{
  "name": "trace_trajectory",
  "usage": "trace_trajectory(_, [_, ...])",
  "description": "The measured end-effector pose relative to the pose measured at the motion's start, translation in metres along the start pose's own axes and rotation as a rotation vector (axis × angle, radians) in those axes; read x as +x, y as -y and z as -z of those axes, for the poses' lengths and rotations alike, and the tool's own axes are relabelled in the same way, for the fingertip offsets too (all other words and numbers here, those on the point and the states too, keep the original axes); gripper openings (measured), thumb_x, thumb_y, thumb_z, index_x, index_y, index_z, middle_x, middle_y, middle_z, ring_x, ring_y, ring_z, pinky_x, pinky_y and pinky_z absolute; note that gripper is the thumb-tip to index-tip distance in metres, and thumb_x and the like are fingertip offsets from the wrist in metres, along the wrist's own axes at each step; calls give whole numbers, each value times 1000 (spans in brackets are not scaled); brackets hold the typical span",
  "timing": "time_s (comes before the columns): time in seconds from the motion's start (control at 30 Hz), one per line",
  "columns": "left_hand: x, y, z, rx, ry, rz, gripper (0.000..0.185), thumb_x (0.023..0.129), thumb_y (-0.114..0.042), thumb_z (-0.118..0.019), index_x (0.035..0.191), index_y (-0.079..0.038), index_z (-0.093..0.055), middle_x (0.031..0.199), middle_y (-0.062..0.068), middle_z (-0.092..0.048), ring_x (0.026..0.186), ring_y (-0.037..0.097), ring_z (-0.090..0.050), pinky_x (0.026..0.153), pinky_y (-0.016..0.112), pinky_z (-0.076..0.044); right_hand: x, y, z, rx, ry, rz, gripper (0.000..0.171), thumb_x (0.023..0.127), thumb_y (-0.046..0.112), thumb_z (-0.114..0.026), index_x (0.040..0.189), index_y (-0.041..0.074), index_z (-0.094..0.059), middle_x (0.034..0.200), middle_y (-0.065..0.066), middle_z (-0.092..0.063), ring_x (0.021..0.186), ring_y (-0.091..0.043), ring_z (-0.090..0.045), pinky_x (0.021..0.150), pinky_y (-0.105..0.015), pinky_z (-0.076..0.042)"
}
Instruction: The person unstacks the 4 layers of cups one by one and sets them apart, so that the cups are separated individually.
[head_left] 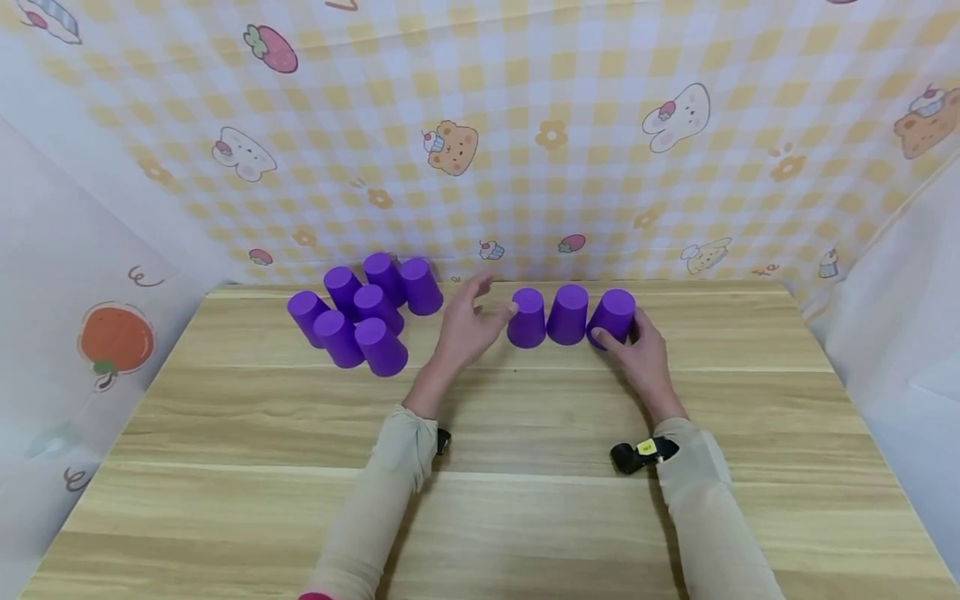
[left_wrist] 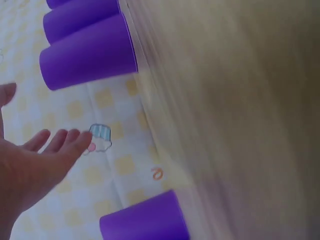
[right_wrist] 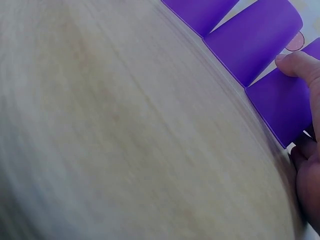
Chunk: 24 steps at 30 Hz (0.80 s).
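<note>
Three purple cups stand upside down in a row right of the middle: a left cup, a middle cup and a right cup. My right hand holds the right cup, thumb on its near side and fingers round its right side; the right wrist view shows this cup beside its neighbour. My left hand is raised just left of the row, fingers spread and nothing in it, its thumb tip close to the left cup. In the left wrist view, the left hand has a gap between it and the cups.
Several more purple cups stand upside down in a cluster at the back left of the wooden table. A checked cloth with cartoon prints hangs behind the table's back edge. White sheeting hangs at the left side.
</note>
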<state>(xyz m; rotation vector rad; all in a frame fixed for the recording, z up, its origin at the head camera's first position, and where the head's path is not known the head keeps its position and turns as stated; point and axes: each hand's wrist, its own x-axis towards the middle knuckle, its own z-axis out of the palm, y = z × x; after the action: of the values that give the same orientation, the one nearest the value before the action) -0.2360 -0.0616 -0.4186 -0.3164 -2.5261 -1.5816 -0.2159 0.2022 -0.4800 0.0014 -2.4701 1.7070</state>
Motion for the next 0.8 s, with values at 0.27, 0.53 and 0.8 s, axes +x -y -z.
trace_trajectory(0.27, [-1, -4, -13, 5, 101, 19, 66, 82, -29, -72, 136, -4, -42, 135, 14, -47, 122, 23, -45, 95, 36, -45, -6, 21, 2, 18, 11, -16, 57, 85, 17, -68, 132, -2, -42, 127, -23, -50, 120, -35, -45, 103, -46, -34])
trace_trajectory(0.53, [3, -7, -22, 14, 153, -21, 64, 83, -18, -72, 134, 5, -41, 131, 19, -49, 119, 28, -47, 95, 40, -45, -15, 43, 3, 13, 8, 0, 53, 85, 10, -66, 130, -7, -42, 125, -27, -50, 119, -38, -45, 103, -46, -34])
trace_trajectory(0.8, [4, -4, -25, 28, 153, -21, 55, 84, -12, -69, 131, 4, -45, 124, 17, -54, 114, 25, -52, 93, 34, -47, -1, 3, -1, 3, -11, 8, 60, 83, 25, -71, 132, 2, -44, 126, -19, -53, 120, -31, -46, 104, -42, -34])
